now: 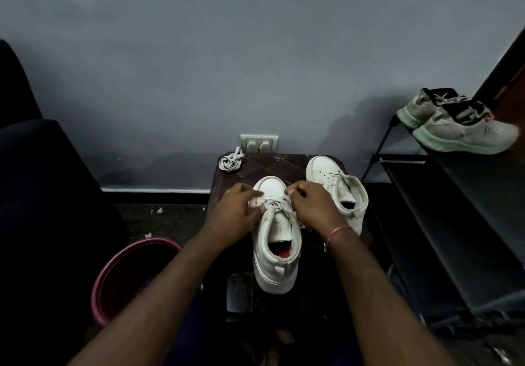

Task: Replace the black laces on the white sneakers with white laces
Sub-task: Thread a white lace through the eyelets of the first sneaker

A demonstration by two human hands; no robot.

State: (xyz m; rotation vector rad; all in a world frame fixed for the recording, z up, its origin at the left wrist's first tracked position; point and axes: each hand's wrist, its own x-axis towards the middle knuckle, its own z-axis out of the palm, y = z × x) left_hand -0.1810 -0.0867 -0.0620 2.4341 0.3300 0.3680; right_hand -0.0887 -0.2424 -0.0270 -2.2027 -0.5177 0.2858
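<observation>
Two white sneakers stand on a small dark table [255, 167]. The near sneaker [277, 240] points away from me and carries a white lace [275, 203] across its lower eyelets. My left hand [235, 211] pinches the lace at the shoe's left side. My right hand [312, 205] pinches the lace at the right side, near the toe. The far sneaker [338, 186] sits to the right with a thin lace through it. A coiled white lace [230, 162] lies at the table's back left corner. No black lace is plainly visible.
A pink bucket [133, 274] stands on the floor at the left. A black shoe rack [443, 195] at the right holds a pair of grey-green sneakers [457, 124]. A wall socket [259, 144] sits behind the table. Dark furniture fills the left edge.
</observation>
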